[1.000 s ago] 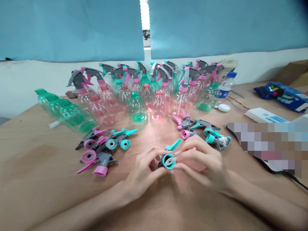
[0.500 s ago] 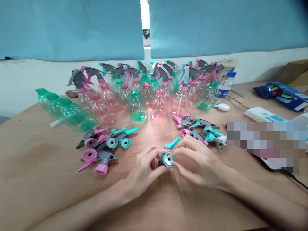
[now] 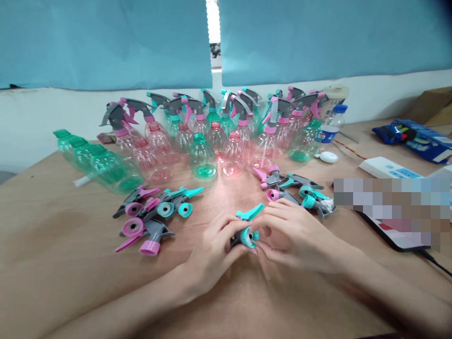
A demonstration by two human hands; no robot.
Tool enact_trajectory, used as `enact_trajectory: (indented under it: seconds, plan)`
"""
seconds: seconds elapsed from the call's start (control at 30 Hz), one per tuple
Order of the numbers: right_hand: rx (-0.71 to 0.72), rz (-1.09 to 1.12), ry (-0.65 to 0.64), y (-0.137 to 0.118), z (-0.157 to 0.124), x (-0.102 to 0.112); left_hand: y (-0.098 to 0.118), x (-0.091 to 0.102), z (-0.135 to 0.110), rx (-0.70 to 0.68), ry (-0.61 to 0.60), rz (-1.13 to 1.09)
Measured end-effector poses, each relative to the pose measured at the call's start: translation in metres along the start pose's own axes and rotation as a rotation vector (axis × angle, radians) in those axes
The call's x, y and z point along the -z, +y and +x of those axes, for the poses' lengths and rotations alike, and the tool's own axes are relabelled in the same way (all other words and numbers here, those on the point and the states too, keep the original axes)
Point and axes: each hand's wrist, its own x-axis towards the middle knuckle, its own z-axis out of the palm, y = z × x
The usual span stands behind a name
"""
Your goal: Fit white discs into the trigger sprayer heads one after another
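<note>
My left hand (image 3: 215,242) pinches a teal spray head (image 3: 248,237) on the near side of the green bottle (image 3: 202,159); my right hand (image 3: 293,238) bends its fingers at the collar, gripping or merely touching, I can't tell. Loose heads (image 3: 155,230) lie nearer than that bottle, leftward, with another pile (image 3: 304,181) rightward; a pink bottle (image 3: 233,157) stands just right of it, fitted bottles (image 3: 200,125) behind

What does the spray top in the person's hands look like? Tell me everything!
The spray top looks plastic, with a gray body, a turquoise trigger slanting up and away, and a turquoise collar. The collar's open end faces mostly toward the camera, tipped rightward, showing a white disc with a dark hole. No bottle is attached. The left hand grips the body; the right hand has fingers at the collar.
</note>
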Motion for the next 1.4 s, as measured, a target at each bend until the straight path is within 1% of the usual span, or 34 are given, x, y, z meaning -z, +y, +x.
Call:
enact_trajectory:
  seconds: [0.1,0.23,0.33,0.43,0.5,0.57,0.73,0.87,0.93,1.03,1.17,1.3,1.4]
  plan:
    - [0.013,-0.04,0.016,0.0,0.001,-0.001,-0.001,-0.001,0.0,0.0,-0.002,0.015]
    - [0.057,-0.067,0.069,-0.002,0.002,-0.005,-0.002,-0.001,-0.002,-0.012,-0.001,0.023]
    - [0.085,-0.079,0.135,-0.004,0.003,-0.009,-0.003,-0.001,-0.003,-0.005,-0.004,0.015]
    - [0.08,-0.077,0.224,-0.006,0.002,-0.014,-0.004,-0.001,-0.003,0.013,-0.007,0.011]
    - [0.088,-0.066,0.248,-0.005,0.0,-0.016,-0.004,0.0,-0.002,0.023,0.001,0.008]
    - [0.096,-0.04,0.241,-0.002,-0.002,-0.015,-0.003,0.0,-0.001,0.035,0.018,0.001]
    - [0.055,-0.03,0.22,0.003,-0.006,-0.01,-0.001,0.0,0.0,0.081,0.082,-0.021]
    - [0.087,-0.034,0.208,0.001,-0.007,-0.011,0.001,0.001,0.0,0.031,0.133,0.012]
    - [0.09,0.003,0.195,0.0,-0.007,-0.012,0.002,0.001,0.0,0.033,0.157,0.019]
    - [0.079,0.084,0.14,-0.001,-0.008,-0.014,0.004,0.002,0.001,0.059,0.176,0.018]
    - [0.071,0.164,0.112,-0.002,-0.011,-0.017,0.004,0.003,0.002,0.045,0.178,0.015]
    - [0.049,0.123,0.137,-0.005,-0.011,-0.02,0.002,0.002,-0.001,0.0,0.166,0.023]
    - [0.024,0.105,0.118,-0.005,-0.009,-0.02,0.001,0.0,-0.004,-0.028,0.136,0.012]
